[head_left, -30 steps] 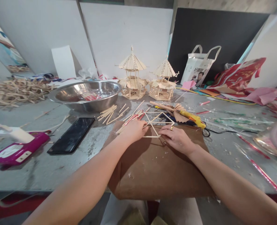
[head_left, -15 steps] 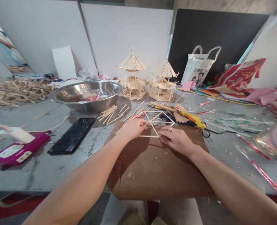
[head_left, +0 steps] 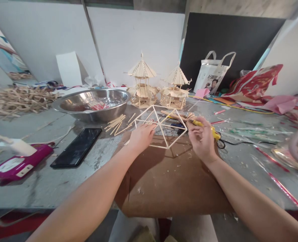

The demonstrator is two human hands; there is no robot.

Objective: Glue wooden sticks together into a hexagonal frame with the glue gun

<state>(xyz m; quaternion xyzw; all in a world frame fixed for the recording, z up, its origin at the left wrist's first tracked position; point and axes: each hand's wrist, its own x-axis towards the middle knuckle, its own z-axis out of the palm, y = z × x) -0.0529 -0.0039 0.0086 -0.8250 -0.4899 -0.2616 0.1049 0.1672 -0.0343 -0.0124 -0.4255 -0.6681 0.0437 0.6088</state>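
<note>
A hexagonal frame of thin wooden sticks (head_left: 164,136), with spokes meeting at its centre, is held tilted above a brown board (head_left: 161,181). My left hand (head_left: 140,136) has its fingers closed on the left side of this frame. To the right of it, my right hand (head_left: 202,143) is off the frame, its fingers loosely curled and apart, with a ring on one finger. That hand overlaps a yellow glue gun (head_left: 216,134) lying behind it; I see no grip on the gun. Loose sticks (head_left: 116,122) lie left of the frame.
Two stick-built pagodas (head_left: 142,80) stand at the back. A steel basin (head_left: 93,104) holding plastic packets, a black phone (head_left: 76,148) and a magenta power strip (head_left: 20,161) are on the left. A white bag (head_left: 211,74) and plastic wrappers (head_left: 254,132) are on the right.
My right hand has let go of the frame's near corner and moved right and up to the glue gun. The frame has risen and tilted towards me in my left hand.
</note>
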